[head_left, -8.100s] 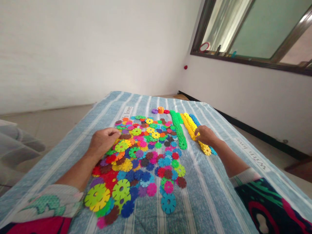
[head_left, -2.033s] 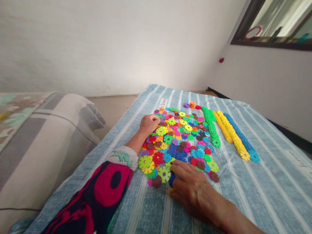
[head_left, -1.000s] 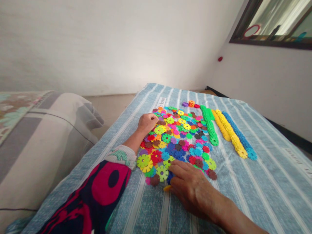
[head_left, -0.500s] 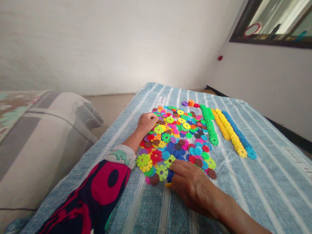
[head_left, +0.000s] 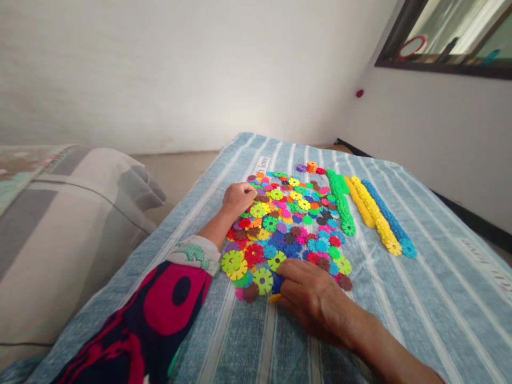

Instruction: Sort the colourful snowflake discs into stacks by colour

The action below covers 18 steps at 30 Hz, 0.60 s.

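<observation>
A spread of many-coloured notched snowflake discs point(head_left: 276, 234) lies on a striped blue cloth point(head_left: 244, 341). My left hand point(head_left: 239, 198) rests at the far left edge of the spread, its fingers curled in; whatever they hold is hidden. Over the near edge, my right hand point(head_left: 310, 290) bends its fingers down with the tips pressed together. A yellow-orange disc point(head_left: 274, 298) pokes out beside those fingertips, and a lime-green disc point(head_left: 263, 281) lies just to their left. The right palm hides the discs beneath it, and I cannot make out what it grips.
Right of the spread lie long rows of stacked discs: green point(head_left: 343, 210), yellow point(head_left: 382, 226) and blue point(head_left: 392, 221). Behind them sit small purple point(head_left: 301, 167), orange point(head_left: 312, 167) and red point(head_left: 320, 171) stacks. A cloth-covered piece of furniture point(head_left: 92, 213) stands at left.
The whole view has shifted slightly. Both hands keep nearly the same place and pose, and the discs show no clear movement.
</observation>
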{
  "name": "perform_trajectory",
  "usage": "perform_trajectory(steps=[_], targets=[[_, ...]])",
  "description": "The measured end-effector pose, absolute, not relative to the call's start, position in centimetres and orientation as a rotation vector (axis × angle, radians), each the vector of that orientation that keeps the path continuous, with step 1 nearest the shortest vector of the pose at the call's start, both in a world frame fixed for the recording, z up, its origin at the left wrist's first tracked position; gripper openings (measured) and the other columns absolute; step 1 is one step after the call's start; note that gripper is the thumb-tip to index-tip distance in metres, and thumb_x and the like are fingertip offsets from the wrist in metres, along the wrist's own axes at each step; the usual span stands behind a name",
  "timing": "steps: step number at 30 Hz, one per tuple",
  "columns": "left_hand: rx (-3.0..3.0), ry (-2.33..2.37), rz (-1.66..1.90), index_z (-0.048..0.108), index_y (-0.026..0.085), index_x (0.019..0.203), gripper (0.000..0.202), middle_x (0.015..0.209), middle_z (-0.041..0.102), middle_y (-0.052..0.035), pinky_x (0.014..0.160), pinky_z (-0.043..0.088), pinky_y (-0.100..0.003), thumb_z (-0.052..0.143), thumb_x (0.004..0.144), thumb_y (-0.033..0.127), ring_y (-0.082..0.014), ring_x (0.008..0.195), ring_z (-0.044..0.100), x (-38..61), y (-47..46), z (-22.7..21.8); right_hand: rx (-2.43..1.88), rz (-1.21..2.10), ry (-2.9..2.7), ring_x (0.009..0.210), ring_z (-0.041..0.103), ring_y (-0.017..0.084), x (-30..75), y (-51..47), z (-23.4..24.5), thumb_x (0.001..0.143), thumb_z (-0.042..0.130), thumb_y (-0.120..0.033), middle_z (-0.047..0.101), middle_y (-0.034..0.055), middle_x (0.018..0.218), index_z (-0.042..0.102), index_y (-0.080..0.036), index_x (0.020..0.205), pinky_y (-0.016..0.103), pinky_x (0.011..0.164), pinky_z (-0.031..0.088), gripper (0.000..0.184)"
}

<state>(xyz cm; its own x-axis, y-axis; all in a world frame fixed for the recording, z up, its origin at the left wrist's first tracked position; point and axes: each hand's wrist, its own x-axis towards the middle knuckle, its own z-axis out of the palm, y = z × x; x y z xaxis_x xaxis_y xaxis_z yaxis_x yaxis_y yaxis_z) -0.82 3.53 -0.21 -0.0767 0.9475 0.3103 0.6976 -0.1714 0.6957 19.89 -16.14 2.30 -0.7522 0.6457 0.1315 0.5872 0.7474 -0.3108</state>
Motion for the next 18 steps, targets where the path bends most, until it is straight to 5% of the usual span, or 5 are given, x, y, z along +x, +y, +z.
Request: perform_trajectory(steps=[18], targets=[[1.879, 1.8, 1.089, 0.074, 0.018, 0.074, 0.024, 0.075, 0.074, -0.004, 0.068, 0.046, -0.026, 0.053, 0.071, 0.031, -0.0194, 0.072, 0.064, -0.97, 3.65, -0.28, -0.995, 0.321, -2.715, 0.081, 0.051, 0.017, 19.95, -16.05, 2.61, 0.091, 0.05, -0.012, 0.057, 0.0048, 0.083, 0.055, -0.016, 0.072, 0.03, 0.071, 0.044, 0.019]])
